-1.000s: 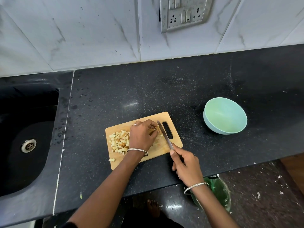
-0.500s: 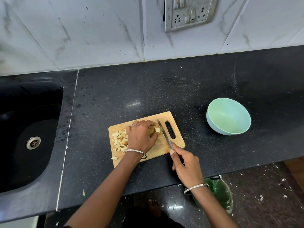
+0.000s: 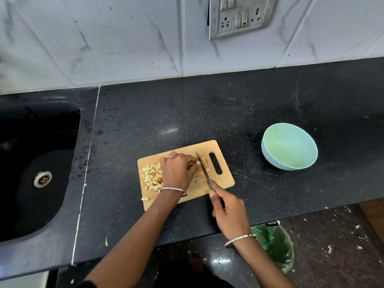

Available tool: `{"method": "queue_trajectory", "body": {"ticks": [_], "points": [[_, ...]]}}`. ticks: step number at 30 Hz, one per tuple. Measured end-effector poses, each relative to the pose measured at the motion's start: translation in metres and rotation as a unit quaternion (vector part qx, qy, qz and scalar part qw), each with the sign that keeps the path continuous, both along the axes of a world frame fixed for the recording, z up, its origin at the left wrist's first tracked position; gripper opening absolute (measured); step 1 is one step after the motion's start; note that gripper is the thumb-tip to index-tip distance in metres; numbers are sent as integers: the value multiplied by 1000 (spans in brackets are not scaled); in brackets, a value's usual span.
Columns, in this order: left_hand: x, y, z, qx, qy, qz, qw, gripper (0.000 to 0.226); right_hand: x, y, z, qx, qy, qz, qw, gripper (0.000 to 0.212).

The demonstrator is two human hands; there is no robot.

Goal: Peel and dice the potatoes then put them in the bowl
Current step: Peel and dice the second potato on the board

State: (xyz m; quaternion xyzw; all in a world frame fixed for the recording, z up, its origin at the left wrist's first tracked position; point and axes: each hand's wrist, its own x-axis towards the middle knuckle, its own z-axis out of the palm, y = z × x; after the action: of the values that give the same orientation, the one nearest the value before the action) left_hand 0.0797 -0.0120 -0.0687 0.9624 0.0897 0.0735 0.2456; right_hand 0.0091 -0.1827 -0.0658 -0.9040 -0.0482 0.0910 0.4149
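Observation:
A wooden cutting board [image 3: 225, 179] lies on the black counter. A pile of diced potato [image 3: 152, 176] sits on its left half. My left hand [image 3: 178, 170] curls over uncut potato strips [image 3: 200, 172] in the middle of the board, fingertips holding them down. My right hand [image 3: 227, 208] grips the handle of a knife [image 3: 204, 171], whose blade lies across the strips just right of my left fingertips. A light green bowl [image 3: 289, 146] stands to the right of the board, with nothing in it.
A black sink [image 3: 35, 171] with a metal drain is set into the counter at the left. A socket panel [image 3: 239, 15] hangs on the tiled wall. Below the counter edge stands a bin with a green bag [image 3: 276, 246]. One potato cube [image 3: 145, 198] lies near the board's front left corner.
The knife blade has shifted slightly along the strips. My left hand has kept its hold on the potato. The camera has drifted a little.

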Motion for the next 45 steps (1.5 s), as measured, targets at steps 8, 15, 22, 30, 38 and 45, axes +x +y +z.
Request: {"method": "queue_trajectory", "body": {"ticks": [8,15,22,30,38,45], "points": [[2,0,1,-29,16,15,999,11,4,7,-3,-16,12,-3,1000,41],[7,-1,2,-46,40,28,998,11,10,11,0,-53,19,-3,998,41],[5,-2,4,-6,47,51,998,9,6,14,2,-156,11,17,988,48],[-4,6,10,28,28,87,995,7,4,1,12,-107,-34,12,994,44],[-8,6,21,19,0,11,1000,37,5,2,8,-98,-25,47,994,42],[-7,24,28,132,42,-118,983,22,7,-4,16,-107,-60,97,988,44]]}}
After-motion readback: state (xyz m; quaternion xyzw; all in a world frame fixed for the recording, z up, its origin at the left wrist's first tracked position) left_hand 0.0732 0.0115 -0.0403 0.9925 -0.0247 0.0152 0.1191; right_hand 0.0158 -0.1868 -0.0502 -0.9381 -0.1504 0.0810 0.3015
